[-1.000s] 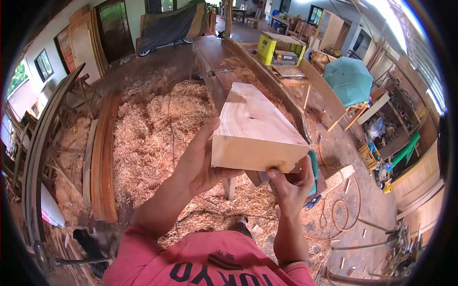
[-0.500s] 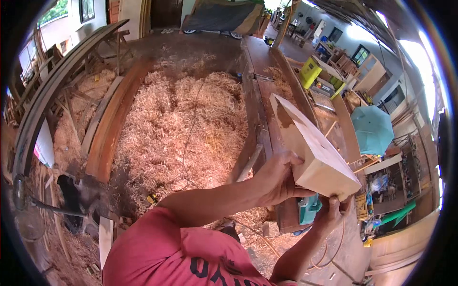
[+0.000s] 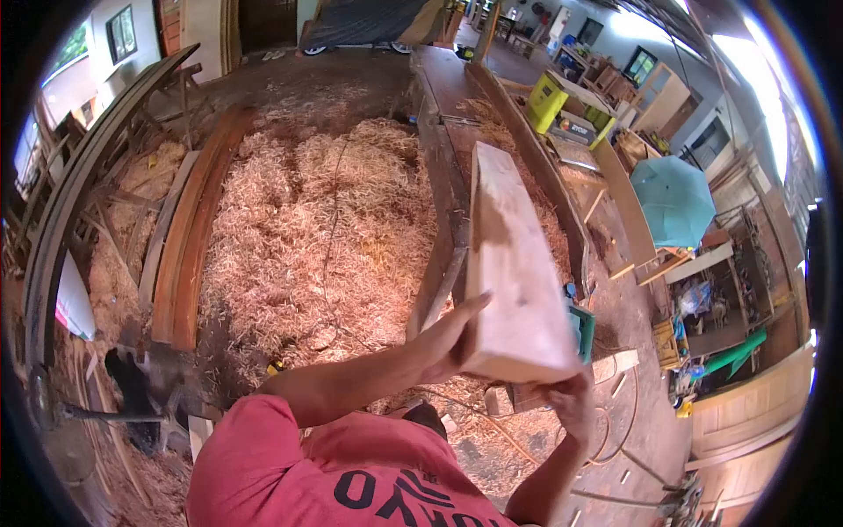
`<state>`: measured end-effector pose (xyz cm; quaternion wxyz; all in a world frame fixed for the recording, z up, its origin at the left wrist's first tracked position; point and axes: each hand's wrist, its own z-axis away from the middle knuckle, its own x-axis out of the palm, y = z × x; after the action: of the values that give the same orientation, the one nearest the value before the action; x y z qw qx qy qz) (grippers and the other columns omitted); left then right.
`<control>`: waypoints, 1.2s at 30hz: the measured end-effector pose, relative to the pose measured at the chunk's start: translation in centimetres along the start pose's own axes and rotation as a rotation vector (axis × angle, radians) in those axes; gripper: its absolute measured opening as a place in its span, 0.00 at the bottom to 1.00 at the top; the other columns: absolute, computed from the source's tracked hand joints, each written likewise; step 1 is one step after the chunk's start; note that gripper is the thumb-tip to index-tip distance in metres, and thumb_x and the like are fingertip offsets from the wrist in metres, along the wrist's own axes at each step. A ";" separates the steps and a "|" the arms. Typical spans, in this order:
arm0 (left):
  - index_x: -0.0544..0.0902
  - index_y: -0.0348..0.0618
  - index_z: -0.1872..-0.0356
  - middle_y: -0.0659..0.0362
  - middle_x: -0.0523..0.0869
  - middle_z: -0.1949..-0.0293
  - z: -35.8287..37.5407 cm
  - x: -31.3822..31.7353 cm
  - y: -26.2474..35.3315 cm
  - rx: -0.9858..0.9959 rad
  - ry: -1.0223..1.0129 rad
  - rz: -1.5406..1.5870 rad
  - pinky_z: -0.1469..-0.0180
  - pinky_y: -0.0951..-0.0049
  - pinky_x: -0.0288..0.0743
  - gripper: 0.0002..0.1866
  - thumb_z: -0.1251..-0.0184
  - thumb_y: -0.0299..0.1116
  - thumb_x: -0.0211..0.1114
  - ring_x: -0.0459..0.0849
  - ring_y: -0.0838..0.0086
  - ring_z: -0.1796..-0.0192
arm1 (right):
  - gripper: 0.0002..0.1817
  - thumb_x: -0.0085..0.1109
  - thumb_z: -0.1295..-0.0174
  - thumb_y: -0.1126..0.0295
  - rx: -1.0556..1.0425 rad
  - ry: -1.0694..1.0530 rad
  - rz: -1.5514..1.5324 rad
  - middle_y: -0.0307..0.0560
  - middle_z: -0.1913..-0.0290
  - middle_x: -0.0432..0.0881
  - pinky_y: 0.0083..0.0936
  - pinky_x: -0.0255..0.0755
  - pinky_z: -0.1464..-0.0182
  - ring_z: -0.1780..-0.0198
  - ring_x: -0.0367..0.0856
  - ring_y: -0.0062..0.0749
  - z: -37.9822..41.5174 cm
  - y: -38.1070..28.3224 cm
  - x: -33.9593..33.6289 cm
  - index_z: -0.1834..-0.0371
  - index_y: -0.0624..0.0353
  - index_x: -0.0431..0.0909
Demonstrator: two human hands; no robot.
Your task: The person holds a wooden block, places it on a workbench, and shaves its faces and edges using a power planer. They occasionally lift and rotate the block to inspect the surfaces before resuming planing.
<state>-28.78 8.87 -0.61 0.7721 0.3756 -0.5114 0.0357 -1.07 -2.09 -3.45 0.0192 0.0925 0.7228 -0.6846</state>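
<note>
A thick, pale wooden board [image 3: 518, 281] is held up in front of me, its long axis pointing away over the workbench. A darker brown patch marks the left part of its broad face. My left hand [image 3: 452, 338] grips the left edge close to the near end, thumb on the face and the other fingers partly hidden behind the wood. At the near right corner, my right hand [image 3: 569, 400] is closed on the board from below, slightly blurred. Behind the board runs the long workbench [image 3: 435, 140], and part of a teal tool [image 3: 581, 329] shows at its right side.
Wood shavings [image 3: 325, 228] lie heaped on the floor to the left. Reddish-brown planks [image 3: 206, 228] lie beyond them. Toward the right stand a yellow-green Ryobi machine [image 3: 571, 110], a teal umbrella [image 3: 673, 204] and cluttered shelves [image 3: 720, 299]. An orange hose [image 3: 505, 443] crosses the floor.
The board has turned so its broad face with the brown patch shows more fully, and it sits further left. Both hands have moved with it, still holding it. The camera view has shifted slightly.
</note>
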 end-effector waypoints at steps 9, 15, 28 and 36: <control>0.67 0.39 0.26 0.50 0.80 0.34 -8.5 -21.9 -16.1 -0.186 0.347 -0.054 0.32 0.61 0.76 0.37 0.23 0.60 0.50 0.82 0.62 0.35 | 0.34 0.76 0.45 0.66 0.236 0.521 0.776 0.59 0.47 0.82 0.34 0.77 0.48 0.51 0.84 0.42 -5.6 17.7 -13.2 0.36 0.64 0.73; 0.68 0.40 0.28 0.51 0.80 0.35 -14.0 -23.9 -19.0 -0.143 0.433 -0.041 0.34 0.61 0.77 0.38 0.26 0.61 0.55 0.82 0.63 0.36 | 0.29 0.73 0.46 0.65 0.069 0.500 0.735 0.54 0.53 0.84 0.37 0.77 0.48 0.55 0.83 0.41 -16.8 22.1 -19.1 0.41 0.65 0.77; 0.82 0.47 0.49 0.59 0.86 0.55 -20.7 -25.2 -16.5 -0.291 0.537 -0.042 0.53 0.65 0.79 0.30 0.27 0.65 0.54 0.84 0.69 0.57 | 0.21 0.69 0.40 0.68 0.457 0.232 0.209 0.38 0.66 0.83 0.26 0.78 0.70 0.68 0.82 0.22 -8.3 19.7 -17.8 0.45 0.64 0.77; 0.78 0.43 0.36 0.55 0.85 0.41 -24.3 -30.1 -10.5 -0.306 0.526 0.060 0.38 0.59 0.81 0.19 0.18 0.35 0.45 0.85 0.62 0.44 | 0.11 0.59 0.42 0.72 0.699 0.795 0.262 0.37 0.72 0.77 0.24 0.71 0.72 0.75 0.74 0.24 -1.4 8.6 -6.5 0.57 0.64 0.79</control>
<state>-19.91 26.32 -35.63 0.9241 0.2177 -0.3045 0.0773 6.82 -1.01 -10.84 -0.2023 0.4344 0.3861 -0.7882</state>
